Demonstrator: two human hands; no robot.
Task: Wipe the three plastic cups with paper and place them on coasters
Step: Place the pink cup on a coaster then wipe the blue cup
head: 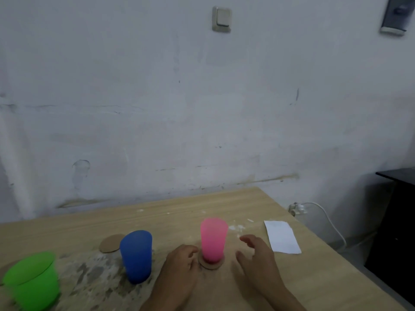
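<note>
Both hands, left hand (179, 263) & right hand (258, 259), spread, empty on stained wood table (202, 205) w/ scuffed white wall (179, 108) behind

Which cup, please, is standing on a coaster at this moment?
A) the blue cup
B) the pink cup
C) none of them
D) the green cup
B: the pink cup stands upright on a round brown coaster between the two hands, while the blue cup sits on the table beside an empty coaster.
</note>
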